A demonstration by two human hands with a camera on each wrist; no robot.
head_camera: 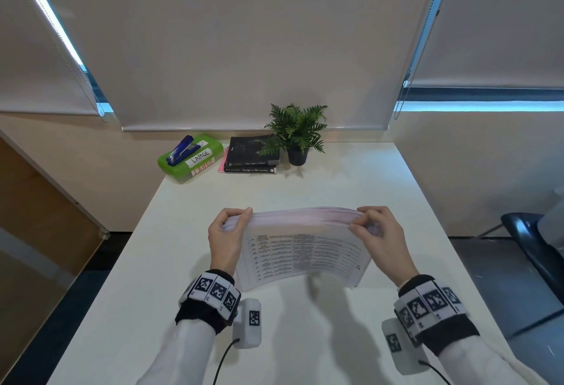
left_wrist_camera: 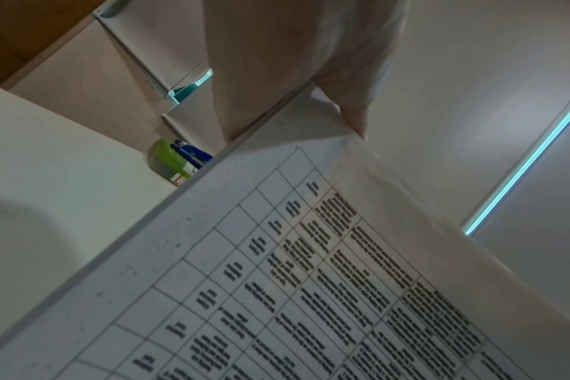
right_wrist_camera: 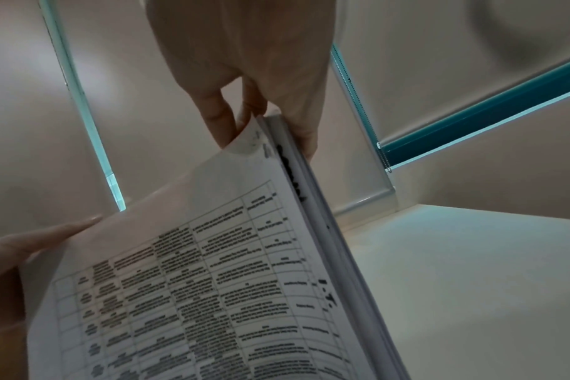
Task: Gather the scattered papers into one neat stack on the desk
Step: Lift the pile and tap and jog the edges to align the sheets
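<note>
My left hand (head_camera: 226, 239) and my right hand (head_camera: 381, 239) each pinch an upper corner of the stack of papers (head_camera: 302, 258), fingers curled round its top edge. The stack stands tilted on its lower edge above the middle of the white bench (head_camera: 351, 189), a printed table facing me. At the bench's far edge: a green box (head_camera: 190, 155) carrying a blue stapler (head_camera: 180, 150), two dark books (head_camera: 251, 155) stacked, and a potted fern (head_camera: 297, 137). Behind these, lowered beige blinds (head_camera: 244, 42) cover the windows.
</note>
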